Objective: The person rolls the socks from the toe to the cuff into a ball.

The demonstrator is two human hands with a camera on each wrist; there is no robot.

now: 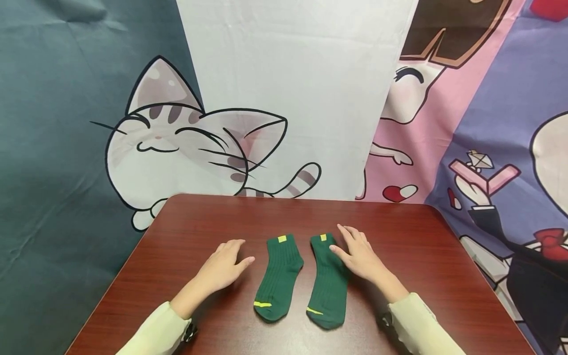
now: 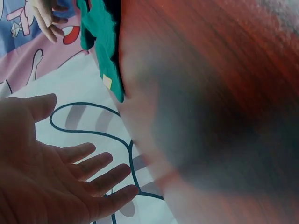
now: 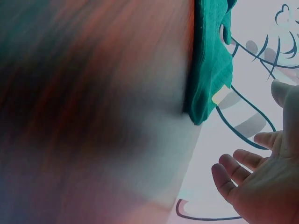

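Note:
Two green ribbed socks lie flat side by side on the table, each with a yellow tag at the cuff and a yellow stripe at the toe. The left sock (image 1: pixel 277 281) has its heel bulging to the right. Beside it, to its left, hovers my left hand (image 1: pixel 224 266), fingers spread and holding nothing. My right hand (image 1: pixel 359 254) is over the right edge of the right sock (image 1: pixel 327 291), hiding part of it; its fingers are extended with nothing in them. Both wrist views show open palms, apart from the green socks (image 2: pixel 105 42) (image 3: pixel 210 65).
The reddish-brown wooden table (image 1: pixel 213 212) has rounded far corners. Behind it hangs a cloth backdrop (image 1: pixel 293 64) with a cartoon cat and other drawn figures. Pale sleeves cover both forearms, and dark straps show at the wrists.

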